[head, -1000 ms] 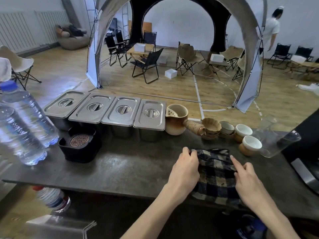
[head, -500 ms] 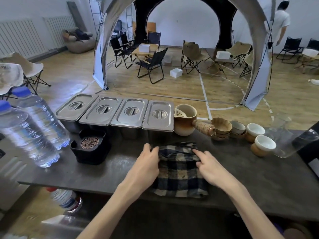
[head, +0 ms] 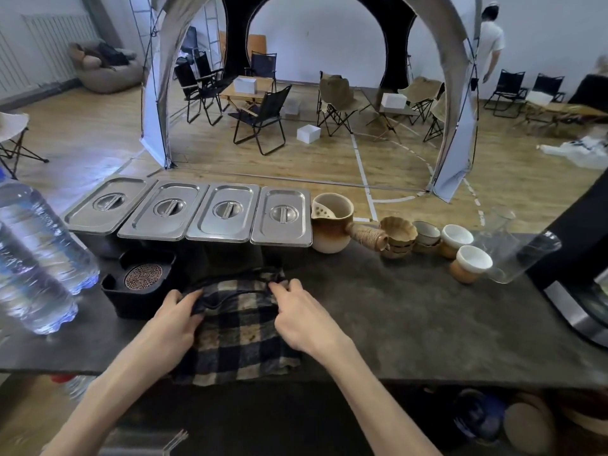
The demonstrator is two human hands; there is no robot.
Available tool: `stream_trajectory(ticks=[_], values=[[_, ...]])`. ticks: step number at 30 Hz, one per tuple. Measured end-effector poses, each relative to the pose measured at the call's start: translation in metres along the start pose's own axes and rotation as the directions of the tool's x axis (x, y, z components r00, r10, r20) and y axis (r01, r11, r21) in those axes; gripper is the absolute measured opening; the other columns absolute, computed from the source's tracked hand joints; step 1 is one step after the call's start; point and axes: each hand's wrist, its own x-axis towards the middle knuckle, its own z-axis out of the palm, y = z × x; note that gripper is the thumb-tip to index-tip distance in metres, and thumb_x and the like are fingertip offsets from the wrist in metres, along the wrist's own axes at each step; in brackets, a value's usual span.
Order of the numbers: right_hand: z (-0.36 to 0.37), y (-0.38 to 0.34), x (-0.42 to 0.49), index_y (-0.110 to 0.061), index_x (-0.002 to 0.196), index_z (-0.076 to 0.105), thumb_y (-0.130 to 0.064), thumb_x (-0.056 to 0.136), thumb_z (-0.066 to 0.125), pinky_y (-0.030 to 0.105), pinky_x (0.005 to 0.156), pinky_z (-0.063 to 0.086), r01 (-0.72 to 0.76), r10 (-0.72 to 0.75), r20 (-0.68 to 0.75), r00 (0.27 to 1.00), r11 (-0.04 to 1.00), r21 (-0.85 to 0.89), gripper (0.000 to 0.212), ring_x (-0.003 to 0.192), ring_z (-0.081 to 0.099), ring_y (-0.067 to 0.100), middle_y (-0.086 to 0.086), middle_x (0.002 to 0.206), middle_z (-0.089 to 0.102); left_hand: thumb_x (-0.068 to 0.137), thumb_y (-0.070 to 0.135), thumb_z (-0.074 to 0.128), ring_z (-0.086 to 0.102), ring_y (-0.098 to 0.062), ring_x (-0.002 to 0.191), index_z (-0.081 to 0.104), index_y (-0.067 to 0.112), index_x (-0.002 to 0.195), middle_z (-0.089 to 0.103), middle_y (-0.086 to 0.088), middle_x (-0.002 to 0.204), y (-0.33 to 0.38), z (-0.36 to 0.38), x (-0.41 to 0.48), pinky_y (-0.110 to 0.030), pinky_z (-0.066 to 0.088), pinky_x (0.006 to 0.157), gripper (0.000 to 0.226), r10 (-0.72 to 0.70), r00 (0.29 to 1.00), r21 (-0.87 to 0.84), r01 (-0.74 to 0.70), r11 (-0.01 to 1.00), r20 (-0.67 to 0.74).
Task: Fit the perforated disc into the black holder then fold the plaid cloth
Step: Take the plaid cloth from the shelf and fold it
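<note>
The plaid cloth [head: 240, 337], dark blue and beige, lies on the dark counter [head: 411, 324] at its near edge. My left hand [head: 174, 319] pinches the cloth's far left corner. My right hand [head: 301, 315] grips its far right corner, where the edge bunches up. Just left of the cloth stands the black holder [head: 131, 299], with the round perforated disc [head: 143, 275] sitting in its recess.
Two water bottles [head: 36, 258] stand at the left. Several lidded steel pans [head: 197, 215] line the far edge, then a ceramic pitcher [head: 330, 227], stacked cups [head: 427, 236] and a glass jug [head: 513, 248]. A black appliance [head: 579, 268] fills the right.
The cloth and both hands have shifted left along the counter, ending beside the black holder. Both hands now grip the cloth's far corners instead of resting on it.
</note>
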Motion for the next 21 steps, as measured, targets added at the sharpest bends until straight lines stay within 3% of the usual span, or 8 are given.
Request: stream_trajectory(ticks=[4,15,21], values=[[-0.005,0.002,-0.005,-0.015,0.149,0.026,-0.003,0.084,0.032,0.047,0.103,0.039,0.006,-0.005,0.03,1.0,1.0,-0.026,0.066,0.124,0.042,0.039,0.018,0.142,0.032,0.094,0.012,0.055,0.054,-0.034,0.095,0.043,0.004,0.141,0.038,-0.005,0.101,0.001,0.005,-0.001,-0.037,0.042,0.083,0.049,0.004,1.0,0.043,-0.005,0.999,0.024],[-0.001,0.024,-0.031,-0.022,0.149,0.025,-0.004,0.087,0.034,0.044,0.098,0.042,0.013,-0.015,-0.02,1.0,0.999,-0.053,0.066,0.116,0.045,0.034,0.012,0.13,0.038,0.095,0.017,0.053,0.057,-0.034,0.098,0.046,0.007,0.139,0.041,-0.002,0.102,0.019,0.023,-0.017,-0.039,0.045,0.086,0.046,0.093,0.995,0.018,-0.092,0.996,-0.021],[-0.014,0.066,-0.053,-0.029,0.148,0.028,-0.005,0.088,0.035,0.037,0.092,0.042,-0.019,0.019,0.034,0.999,1.0,-0.014,0.065,0.108,0.045,0.025,-0.001,0.106,0.035,0.098,0.021,0.046,0.055,-0.029,0.114,0.042,0.011,0.14,0.045,-0.005,0.128,0.058,0.044,-0.041,-0.035,0.044,0.095,0.043,0.156,0.988,-0.036,-0.155,0.987,0.02]])
